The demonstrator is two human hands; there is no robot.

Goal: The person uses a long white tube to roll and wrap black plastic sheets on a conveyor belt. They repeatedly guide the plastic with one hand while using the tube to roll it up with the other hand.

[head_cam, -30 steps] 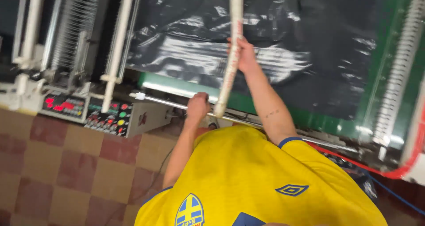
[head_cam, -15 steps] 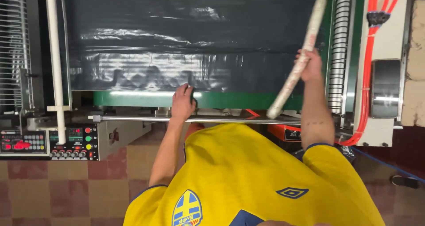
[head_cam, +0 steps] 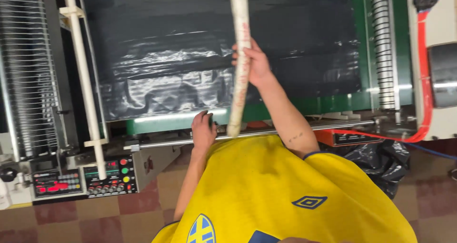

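- One broad sheet of glossy black plastic film (head_cam: 219, 57) covers the green-framed machine bed (head_cam: 304, 107) and fills the view from ten to two o'clock; its near edge lies just above the bed's green lip.
- The long, pale cardboard tube (head_cam: 239, 57), tilted toward one o'clock half a second ago, now stands nearly upright at twelve o'clock, its lower end just over the silver steel rail (head_cam: 266, 132). I judge that it has been swung across the film, not set down.
- The right hand (head_cam: 252, 62) has its fingers wrapped closed around the tube's middle; above it the tube runs out of view.
- The left hand (head_cam: 203, 129) stays at the bed's near edge, at the film's lower border; its fingers look curled onto the lip, though whether they pinch film I cannot tell.
- Room is open over the film at either side; a white upright bar (head_cam: 83, 76) bounds it at nine o'clock, a ribbed roller (head_cam: 381, 43) at three.
- The small control panel with coloured buttons (head_cam: 110, 176) sits at eight o'clock, untouched.
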